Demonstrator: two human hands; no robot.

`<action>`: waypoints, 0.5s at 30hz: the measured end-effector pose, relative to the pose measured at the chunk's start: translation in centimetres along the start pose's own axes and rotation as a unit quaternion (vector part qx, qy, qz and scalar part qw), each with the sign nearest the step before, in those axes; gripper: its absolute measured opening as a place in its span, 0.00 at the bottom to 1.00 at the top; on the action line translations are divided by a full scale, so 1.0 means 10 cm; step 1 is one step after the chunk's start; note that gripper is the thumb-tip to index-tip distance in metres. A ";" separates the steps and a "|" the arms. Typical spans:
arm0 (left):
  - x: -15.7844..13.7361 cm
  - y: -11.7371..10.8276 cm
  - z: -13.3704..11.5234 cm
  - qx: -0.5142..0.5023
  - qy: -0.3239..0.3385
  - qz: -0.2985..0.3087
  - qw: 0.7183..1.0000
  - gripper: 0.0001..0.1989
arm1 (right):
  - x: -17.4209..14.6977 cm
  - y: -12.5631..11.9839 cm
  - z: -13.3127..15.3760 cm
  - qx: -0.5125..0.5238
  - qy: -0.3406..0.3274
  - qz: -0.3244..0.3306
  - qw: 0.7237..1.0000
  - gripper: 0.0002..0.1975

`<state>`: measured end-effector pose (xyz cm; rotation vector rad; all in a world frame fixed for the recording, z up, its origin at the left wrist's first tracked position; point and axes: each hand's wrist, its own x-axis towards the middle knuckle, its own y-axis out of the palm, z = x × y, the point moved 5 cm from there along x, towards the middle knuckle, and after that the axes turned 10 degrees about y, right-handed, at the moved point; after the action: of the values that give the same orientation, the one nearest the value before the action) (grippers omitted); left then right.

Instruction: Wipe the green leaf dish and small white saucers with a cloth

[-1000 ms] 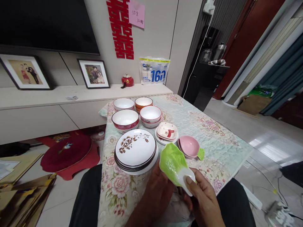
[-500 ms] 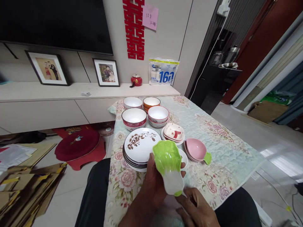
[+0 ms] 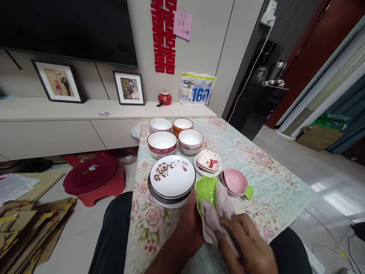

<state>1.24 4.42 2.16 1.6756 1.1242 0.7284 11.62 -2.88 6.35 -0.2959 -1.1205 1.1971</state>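
Note:
My left hand [image 3: 190, 227] grips a green, cabbage-shaped dish [image 3: 205, 188] from underneath, just above the near edge of the table. My right hand [image 3: 246, 245] presses a pale pink cloth [image 3: 218, 211] into the dish's inside, covering most of its white stem end. Only the green leafy rim shows above the cloth. The dish hovers beside a stack of white plates with a brown flower pattern [image 3: 172, 179].
A floral cloth covers the table [image 3: 256, 167]. On it stand several bowls [image 3: 162, 143], a small red-and-white dish on a saucer [image 3: 210, 161] and stacked pink dishes [image 3: 236, 182]. A red cushion [image 3: 90, 175] and cardboard [image 3: 28, 224] lie on the floor at left.
My right hand let go of the dish's stem, picked up the cloth and now presses it into the dish. The left hand kept holding the dish.

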 end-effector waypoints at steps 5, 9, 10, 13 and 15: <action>-0.06 -0.09 0.04 0.045 -0.009 -0.016 0.999 0.31 | 0.15 0.29 0.20 -0.037 -0.049 0.007 0.998 0.07; -0.10 -0.15 0.12 0.043 -0.019 -0.017 0.999 0.29 | 0.37 0.21 0.18 -0.073 -0.065 -0.071 0.993 0.07; -0.10 -0.14 0.14 0.040 -0.021 -0.013 0.999 0.28 | 0.43 0.20 0.15 -0.089 -0.056 -0.088 0.990 0.06; -0.07 -0.10 0.20 0.022 -0.035 0.001 0.999 0.29 | 0.52 0.22 0.05 -0.118 -0.007 -0.122 0.985 0.05; -0.02 -0.09 0.20 0.011 -0.041 0.010 0.999 0.30 | 0.53 0.26 0.04 -0.114 0.027 -0.125 0.985 0.06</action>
<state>2.50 3.57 0.61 1.7214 1.0621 0.6554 9.48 2.48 7.46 -0.3483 -1.2110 0.8364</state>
